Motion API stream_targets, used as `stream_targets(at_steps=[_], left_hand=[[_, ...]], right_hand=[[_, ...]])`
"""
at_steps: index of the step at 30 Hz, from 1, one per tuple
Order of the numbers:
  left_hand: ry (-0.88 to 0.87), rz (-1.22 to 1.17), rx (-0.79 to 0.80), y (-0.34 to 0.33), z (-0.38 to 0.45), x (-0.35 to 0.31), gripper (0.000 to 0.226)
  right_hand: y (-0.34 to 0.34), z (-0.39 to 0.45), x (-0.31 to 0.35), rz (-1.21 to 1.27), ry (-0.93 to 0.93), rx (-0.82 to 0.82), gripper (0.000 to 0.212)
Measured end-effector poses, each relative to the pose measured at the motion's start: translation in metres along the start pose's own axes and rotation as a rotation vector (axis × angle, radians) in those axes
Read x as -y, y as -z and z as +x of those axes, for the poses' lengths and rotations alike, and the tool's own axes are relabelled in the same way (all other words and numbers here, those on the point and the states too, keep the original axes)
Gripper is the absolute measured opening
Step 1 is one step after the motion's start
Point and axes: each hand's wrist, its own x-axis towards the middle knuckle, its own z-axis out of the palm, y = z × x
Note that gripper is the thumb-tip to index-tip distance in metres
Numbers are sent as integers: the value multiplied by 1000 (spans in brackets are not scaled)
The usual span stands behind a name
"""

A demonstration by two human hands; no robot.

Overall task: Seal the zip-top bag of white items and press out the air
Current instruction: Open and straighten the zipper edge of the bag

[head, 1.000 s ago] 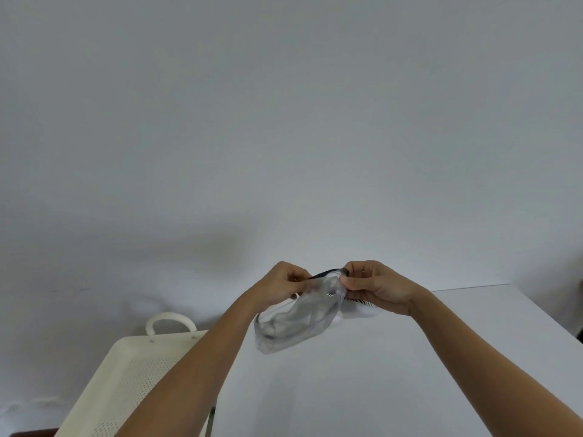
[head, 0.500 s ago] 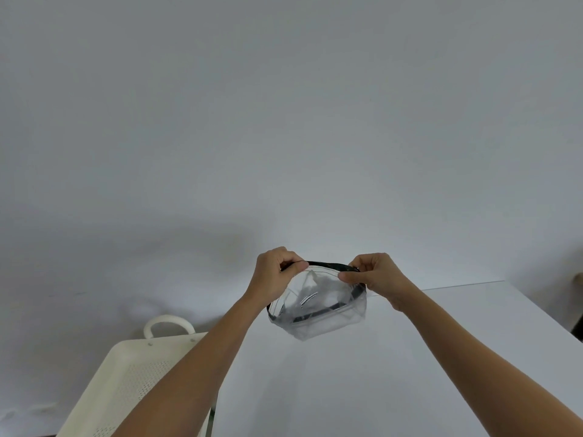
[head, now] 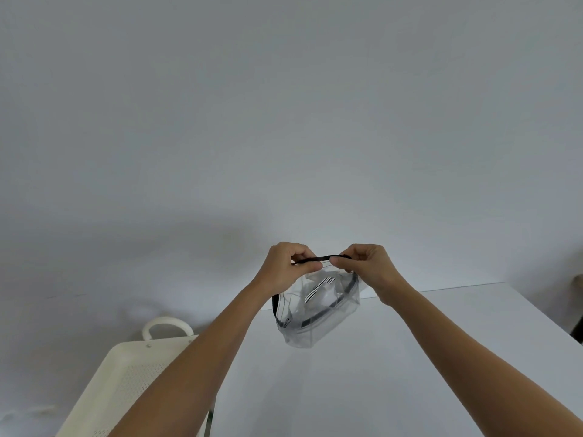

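A clear plastic zip-top bag [head: 310,326] with a black rim hangs in the air above the white table [head: 394,373]. White items with black stripes [head: 320,290] show through its wall. My left hand [head: 288,268] pinches the black top edge at its left part. My right hand [head: 367,266] pinches the same edge just to the right, thumbs almost touching. The bag's mouth still gapes toward me below the pinched strip.
A cream perforated tray with a loop handle [head: 132,370] sits low on the left, partly under my left forearm. The table's far edge runs behind the bag, with a plain grey wall beyond. Something dark shows at the far right edge.
The bag swung from hanging sideways to mouth up. Both hands rose slightly and slid together along the black top edge.
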Motion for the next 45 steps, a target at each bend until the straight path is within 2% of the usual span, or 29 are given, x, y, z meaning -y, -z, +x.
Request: stream_targets(at_steps=[5,9,12,15,19,23,28,32,35,37,41,45], left_hand=[[58,-79,-86,2,6,-5,4],[71,-113,-122,5,8,-6,7],[56,-100,-138,5,9,-6,7],[20,-24,-75,6,10,-5,6],[31,-33,130,5,13,-12,10],[32,-25,201,0,18,-19,12],[-29,97,156,-1,20,-21,6],[-95,228,104,-9,18,-22,9],[-103,270,49,-10,17,-20,11],[-76,275,-10,-3,16,-16,11],[-43,278,-50,13,14,0,11],[10,142,111,16,13,4,12]], right_hand=[[16,-6,0,52,-107,150,29],[26,-14,-3,81,-143,281,22],[27,-14,-4,95,-94,257,18],[27,-12,-3,96,-31,232,21],[22,-11,5,-1,16,312,26],[17,-8,11,-86,31,335,28],[17,-6,8,-179,38,213,33],[9,-1,-1,-403,64,-67,19],[9,1,-5,-481,103,-188,32],[18,0,-7,-386,63,-116,42],[40,-9,-12,-44,-28,220,31],[40,-10,-13,21,-54,306,19]])
